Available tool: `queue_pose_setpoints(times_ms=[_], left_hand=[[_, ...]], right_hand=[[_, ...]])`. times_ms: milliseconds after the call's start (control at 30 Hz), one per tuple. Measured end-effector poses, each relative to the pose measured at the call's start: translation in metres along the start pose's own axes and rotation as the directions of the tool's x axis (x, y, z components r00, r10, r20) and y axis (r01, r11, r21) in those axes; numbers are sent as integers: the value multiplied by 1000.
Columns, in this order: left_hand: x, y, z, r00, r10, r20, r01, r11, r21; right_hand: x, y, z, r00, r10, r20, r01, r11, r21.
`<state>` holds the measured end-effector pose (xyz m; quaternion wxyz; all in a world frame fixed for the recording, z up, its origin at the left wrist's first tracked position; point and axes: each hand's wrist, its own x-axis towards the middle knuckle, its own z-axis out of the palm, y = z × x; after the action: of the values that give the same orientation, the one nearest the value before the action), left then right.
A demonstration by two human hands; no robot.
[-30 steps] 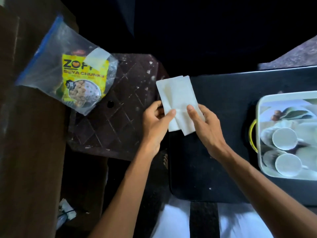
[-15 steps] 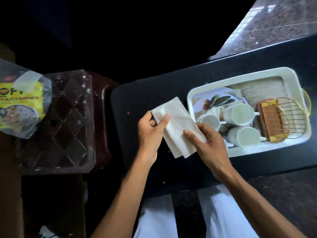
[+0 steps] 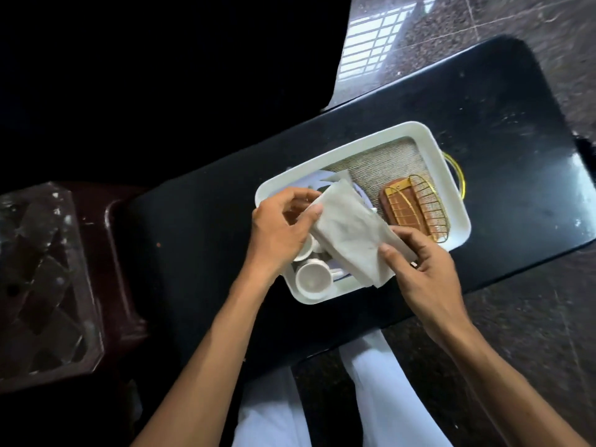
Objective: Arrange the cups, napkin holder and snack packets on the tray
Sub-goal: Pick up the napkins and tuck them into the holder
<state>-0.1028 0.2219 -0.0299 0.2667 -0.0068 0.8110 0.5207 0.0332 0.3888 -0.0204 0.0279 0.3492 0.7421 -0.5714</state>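
Note:
A folded white napkin (image 3: 350,233) hangs over the white tray (image 3: 451,195), held at both ends. My left hand (image 3: 279,229) pinches its upper left corner and my right hand (image 3: 419,266) pinches its lower right edge. White cups (image 3: 312,279) stand in the tray's near left corner, partly hidden under my left hand and the napkin. A gold wire napkin holder (image 3: 416,209) with a brown wooden base sits in the tray's right half, just beyond the napkin. A snack packet (image 3: 325,182) peeks out at the tray's far left, mostly covered.
The tray with a gold handle (image 3: 458,179) lies on a black table (image 3: 516,124). A dark red stool (image 3: 48,279) with a patterned top stands to the left. Speckled stone floor surrounds the table.
Both hands have carried the napkin to the right, from above the bare table to above the tray beside the napkin holder. The view has swung right, and the soya chunks bag has left the frame.

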Motion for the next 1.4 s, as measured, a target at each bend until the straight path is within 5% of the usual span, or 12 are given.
queue_pose_setpoints(times_ms=[200,367,733,1067,1233,1400], left_hand=[[33,58,57,943,291,159,-326,903,280],[57,76,99,878,434,202,-478,778,408],[74,38,136,908,287,306,-419,664,619],[69,40,116,914,332,236,-407,731,548],[49,34,81,916,363,170,-393,727,563],[16,9,23,922,382,61,-334,707,623]], right_hand=[[6,-1,-46,900,-276,-338,181,940,-288],[11,13,-61,850,-343,-401,158,890,-427],[22,61,-46,911,-281,-303,43,794,-606],[26,59,-45,936,-266,-232,61,770,-635],[24,38,-34,901,-410,-141,227,724,-651],[25,3,11,861,-500,96,449,656,-606]])
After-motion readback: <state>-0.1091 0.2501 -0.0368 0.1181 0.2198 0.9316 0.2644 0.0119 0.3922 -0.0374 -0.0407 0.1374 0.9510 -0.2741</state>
